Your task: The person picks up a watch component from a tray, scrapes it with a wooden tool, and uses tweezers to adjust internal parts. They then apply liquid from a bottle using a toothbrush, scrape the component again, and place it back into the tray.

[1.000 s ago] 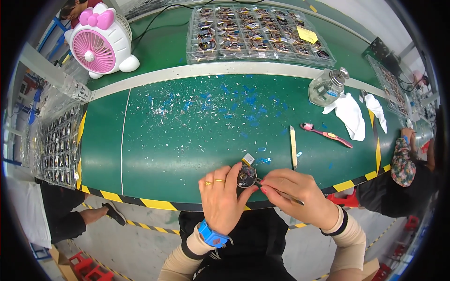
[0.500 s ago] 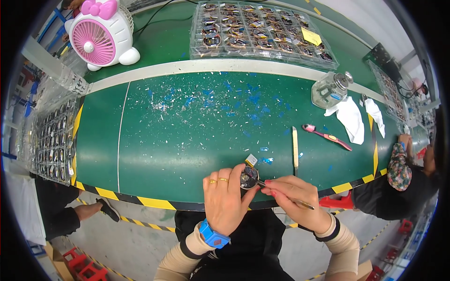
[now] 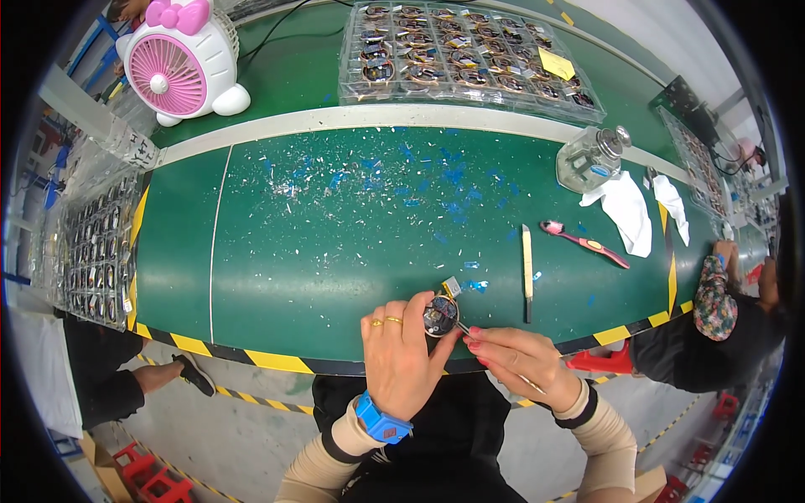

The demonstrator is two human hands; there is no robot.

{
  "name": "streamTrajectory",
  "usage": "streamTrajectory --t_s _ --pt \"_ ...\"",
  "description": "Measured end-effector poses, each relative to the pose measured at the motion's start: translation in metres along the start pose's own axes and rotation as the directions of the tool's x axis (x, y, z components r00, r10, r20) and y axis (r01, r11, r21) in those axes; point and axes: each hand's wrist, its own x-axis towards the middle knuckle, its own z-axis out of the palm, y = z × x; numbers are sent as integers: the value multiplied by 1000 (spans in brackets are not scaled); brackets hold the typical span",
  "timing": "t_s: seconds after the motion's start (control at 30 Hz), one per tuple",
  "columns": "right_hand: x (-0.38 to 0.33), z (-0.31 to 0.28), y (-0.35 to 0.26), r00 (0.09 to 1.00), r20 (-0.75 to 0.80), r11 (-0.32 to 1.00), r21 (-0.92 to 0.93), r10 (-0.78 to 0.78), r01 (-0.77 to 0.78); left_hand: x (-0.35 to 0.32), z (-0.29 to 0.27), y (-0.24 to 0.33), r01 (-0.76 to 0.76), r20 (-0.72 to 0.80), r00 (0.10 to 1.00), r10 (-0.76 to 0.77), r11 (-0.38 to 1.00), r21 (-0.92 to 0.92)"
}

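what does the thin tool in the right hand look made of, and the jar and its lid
Thin tool: probably smooth metal, from its silvery glint. Jar: clear, glossy glass or plastic, see-through with highlights; I can't tell which. Lid: likely polished metal, silvery and reflective.

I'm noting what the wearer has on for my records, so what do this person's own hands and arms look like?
Both arms are in beige sleeves, each with a black band near the wrist. The left hand has two gold-coloured rings, with a chunky blue watch at that wrist. The right hand shows pinkish-red nail polish.
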Motion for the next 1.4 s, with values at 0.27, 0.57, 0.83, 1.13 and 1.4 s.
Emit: streamTrajectory --t_s 0.27,0.57,0.83,1.13,1.4 --pt "15 -15 -9 995 102 997 -72 14 -7 28 -27 -13 -112 164 977 133 985 -131" --pt "20 -18 -15 990 141 993 -117 3 13 23 -23 -13 -18 173 985 30 997 -70" --pt "20 -20 -13 987 134 996 7 90 -91 32 -30 -25 -351 273 880 388 920 -177" --pt "-1 2 -6 999 28 997 -72 -37 39 19 -19 -29 -220 276 914 297 935 -278" --pt "-3 9 -11 995 -82 996 69 57 -52 16 -17 -27 -228 203 935 291 931 -286"
